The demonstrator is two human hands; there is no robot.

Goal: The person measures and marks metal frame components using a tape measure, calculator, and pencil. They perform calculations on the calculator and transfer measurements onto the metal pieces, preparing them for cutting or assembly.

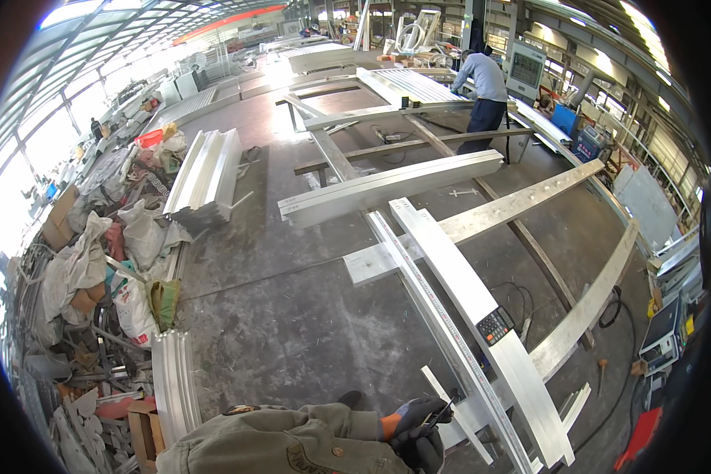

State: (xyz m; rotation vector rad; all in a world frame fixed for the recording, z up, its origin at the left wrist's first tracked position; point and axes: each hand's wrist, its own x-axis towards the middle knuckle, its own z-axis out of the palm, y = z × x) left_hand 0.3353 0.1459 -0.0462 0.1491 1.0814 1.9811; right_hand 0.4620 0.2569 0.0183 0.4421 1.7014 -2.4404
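Note:
At the bottom of the head view both hands, in dark gloves, are close together. My left hand (423, 412) comes out of an olive sleeve with an orange cuff; its fingers are closed around something thin and dark that I cannot make out. Just below is my right hand (423, 453), its fingers mostly hidden. Beside the hands a narrow light metal strip (472, 434) lies at a slant. To their right run a long ruler with a marked scale (428, 296) and a wide silver aluminium profile (458, 272). A black calculator (495, 325) sits on that profile.
Metal beams (521, 201) form a low frame ahead, with another profile bundle (391, 186) across it. Stacked profiles (205, 170) and heaped sacks and scrap (142, 237) line the left. A person (486, 91) bends over farther ahead. Cables and a red object (641, 436) lie right.

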